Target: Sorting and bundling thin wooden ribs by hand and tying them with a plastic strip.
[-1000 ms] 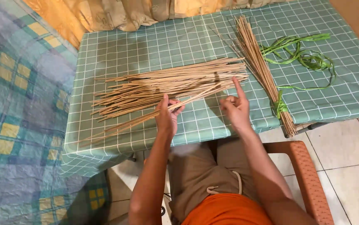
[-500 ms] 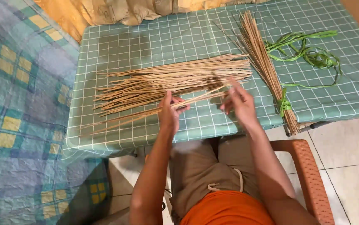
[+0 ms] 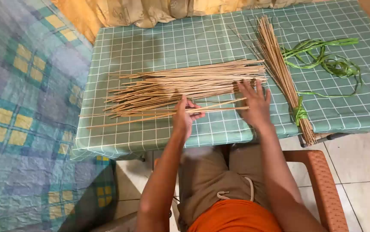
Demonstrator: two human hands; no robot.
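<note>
Sticks [image 3: 185, 86], thin, pale and straw-coloured, lay in a loose pile across the middle of the table [image 3: 159, 47], running roughly left to right, their left ends splayed and uneven. A few separated sticks [image 3: 168, 114] lay just in front of the pile, nearer the table's edge. The left hand [image 3: 184, 116] was closed on these few near their middle, the fingers curled over them and the thumb beneath. The right hand [image 3: 254, 103] was open and flat, fingers spread, its palm down beside the right ends of those same sticks and its fingertips touching the right end of the pile; it gripped nothing.

To the right of that hand a tied bundle [image 3: 281, 73] of the same sticks lay at a slant, its top fanning out toward the far side of the table and its lower end jutting over the near edge, bound by a green band [image 3: 299, 114]. Green strips [image 3: 327, 62], long and looping, lay tangled beyond the bundle. A green cloth with a white grid covered the table. A chequered blue and yellow bedspread [image 3: 21, 107] stood at the left, a yellow curtain [image 3: 129, 13] hung behind, and an orange plastic chair arm [image 3: 322, 180] showed over the tiled floor [image 3: 365, 172].
</note>
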